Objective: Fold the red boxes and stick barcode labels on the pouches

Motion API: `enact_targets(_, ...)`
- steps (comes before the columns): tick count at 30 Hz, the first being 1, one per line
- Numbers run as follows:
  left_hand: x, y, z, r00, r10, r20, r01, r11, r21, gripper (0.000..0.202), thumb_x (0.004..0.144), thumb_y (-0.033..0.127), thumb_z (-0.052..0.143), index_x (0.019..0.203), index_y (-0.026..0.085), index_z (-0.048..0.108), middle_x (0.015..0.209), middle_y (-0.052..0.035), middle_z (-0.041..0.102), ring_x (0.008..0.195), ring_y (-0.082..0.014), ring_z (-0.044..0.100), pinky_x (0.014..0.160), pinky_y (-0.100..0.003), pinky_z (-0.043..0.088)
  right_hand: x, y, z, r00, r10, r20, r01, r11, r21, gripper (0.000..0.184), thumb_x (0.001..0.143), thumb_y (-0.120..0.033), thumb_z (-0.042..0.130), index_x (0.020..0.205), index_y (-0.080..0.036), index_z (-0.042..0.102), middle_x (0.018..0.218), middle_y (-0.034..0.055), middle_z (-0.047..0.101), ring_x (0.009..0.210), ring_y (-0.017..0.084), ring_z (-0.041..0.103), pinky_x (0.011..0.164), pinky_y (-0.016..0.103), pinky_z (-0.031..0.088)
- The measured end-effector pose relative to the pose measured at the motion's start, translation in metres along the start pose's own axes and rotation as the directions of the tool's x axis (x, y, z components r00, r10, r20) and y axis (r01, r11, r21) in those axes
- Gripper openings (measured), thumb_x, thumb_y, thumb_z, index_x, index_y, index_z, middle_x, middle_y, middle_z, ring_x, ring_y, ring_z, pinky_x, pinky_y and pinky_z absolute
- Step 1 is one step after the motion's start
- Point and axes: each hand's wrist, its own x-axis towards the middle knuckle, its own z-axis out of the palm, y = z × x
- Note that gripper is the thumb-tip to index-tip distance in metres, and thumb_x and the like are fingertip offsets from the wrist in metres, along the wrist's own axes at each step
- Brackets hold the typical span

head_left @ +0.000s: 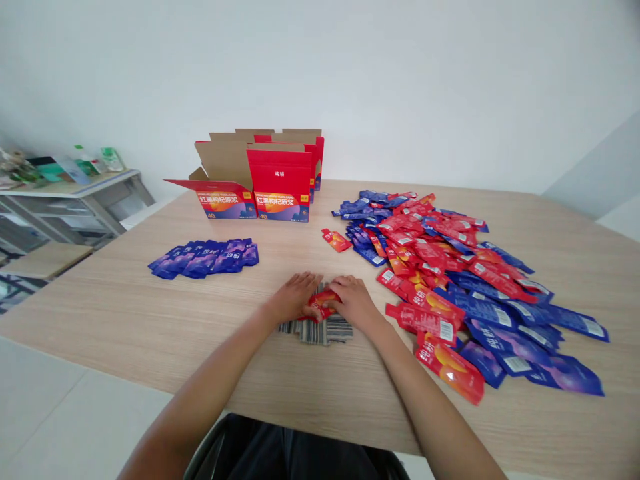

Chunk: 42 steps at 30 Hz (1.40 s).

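Note:
In the head view a small stack of red pouches lies in front of me on a grey striped cloth. My left hand is closed on the left side of the pouches. From the right, my right hand grips their other end, its thumb lying over the top. My fingers partly cover the pouches, so I cannot tell how many are there. Close by on the right spreads a large loose pile of red pouches mixed with blue pouches.
Overlapping blue pouches form a row on the left of the table. Behind them stand several open red cartons with raised flaps. One red pouch lies apart near the pile. A side desk holds assorted items.

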Motion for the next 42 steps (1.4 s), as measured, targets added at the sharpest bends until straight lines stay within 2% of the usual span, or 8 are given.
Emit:
enact_targets(10,0.002,0.001,0.003,0.995,-0.095,-0.04,0.073,0.922,-0.381,0.112,0.078,0.076,0.064,0.159,0.012,0.02,0.162,-0.023,0.028,0.151,-0.0349,0.028,0.124,-0.048,0.022,-0.018,0.044,-0.028,0.882,0.383,-0.277,-0.418,0.905,-0.081,0.018,0.085,-0.036,0.072,0.096,-0.021,0.073,0.101,0.0101,0.067,0.098,0.03,0.053,0.077,0.036,0.033)
enact_targets(13,0.005,-0.004,0.009,0.953,-0.244,-0.182,0.063,0.744,-0.665,0.088,0.092,0.071,0.046,0.157,0.015,0.027,0.158,-0.0196,0.039,0.147,-0.0294,0.037,0.121,-0.046,0.03,-0.02,0.032,-0.03,0.88,0.286,-0.38,-0.316,0.949,-0.017,0.016,0.087,-0.034,0.07,0.078,-0.021,0.069,0.087,0.0068,0.067,0.09,0.027,0.054,0.079,0.037,0.036)
enact_targets(17,0.014,-0.013,0.017,0.791,-0.547,-0.275,0.103,0.562,-0.82,0.075,0.102,0.064,0.014,0.146,0.012,0.046,0.148,-0.0195,0.052,0.139,-0.0276,0.048,0.113,-0.046,0.042,-0.015,0.001,-0.011,0.962,-0.111,-0.25,0.11,0.994,-0.018,0.009,0.09,-0.019,0.062,0.095,-0.02,0.07,0.112,0.0094,0.07,0.107,0.026,0.058,0.094,0.04,0.041)
enact_targets(22,0.014,-0.021,0.02,0.791,-0.528,-0.307,0.129,0.636,-0.761,0.07,0.102,0.062,0.018,0.13,0.015,0.062,0.136,-0.0149,0.063,0.132,-0.0261,0.055,0.115,-0.046,0.041,-0.013,-0.01,0.007,0.959,-0.273,-0.071,0.278,0.958,0.076,0.047,0.093,-0.012,0.051,0.14,-0.014,0.054,0.14,0.0162,0.059,0.129,0.025,0.054,0.107,0.043,0.043)
enact_targets(29,0.0,-0.007,0.026,0.901,-0.256,-0.351,0.027,0.84,-0.543,0.066,0.099,0.065,0.032,0.132,0.017,0.061,0.141,-0.0151,0.06,0.148,-0.0288,0.037,0.123,-0.052,0.027,-0.017,-0.011,-0.015,0.933,-0.336,0.13,0.327,0.941,0.083,0.046,0.086,-0.002,0.05,0.12,-0.023,0.073,0.132,0.0094,0.067,0.121,0.024,0.062,0.101,0.039,0.047)
enact_targets(34,-0.003,-0.008,0.024,0.911,-0.188,-0.366,0.018,0.907,-0.42,0.068,0.103,0.059,0.022,0.14,0.012,0.055,0.153,-0.0202,0.046,0.153,-0.0292,0.024,0.123,-0.053,0.027,-0.033,-0.018,-0.038,0.914,-0.344,0.216,0.272,0.914,0.302,0.044,0.088,-0.004,0.051,0.115,-0.029,0.076,0.123,0.0037,0.072,0.11,0.02,0.067,0.094,0.032,0.049)
enact_targets(38,0.004,-0.009,0.023,0.893,-0.299,-0.337,0.034,0.791,-0.611,0.078,0.099,0.069,0.019,0.137,0.013,0.058,0.155,-0.0181,0.043,0.153,-0.0288,0.024,0.125,-0.051,0.024,-0.036,-0.023,-0.046,0.897,-0.397,0.193,0.191,0.744,0.64,0.035,0.099,-0.019,0.047,0.124,-0.025,0.072,0.111,0.0035,0.077,0.098,0.018,0.071,0.086,0.028,0.053)
enact_targets(42,0.017,-0.013,0.018,0.778,-0.561,-0.283,0.013,0.465,-0.885,0.094,0.092,0.078,0.0,0.128,0.02,0.064,0.148,-0.0118,0.054,0.149,-0.0264,0.035,0.126,-0.047,0.02,-0.025,-0.032,-0.021,0.972,-0.143,-0.186,0.226,0.783,0.579,0.035,0.101,-0.02,0.045,0.127,-0.027,0.068,0.123,0.006,0.071,0.111,0.021,0.066,0.098,0.036,0.05)
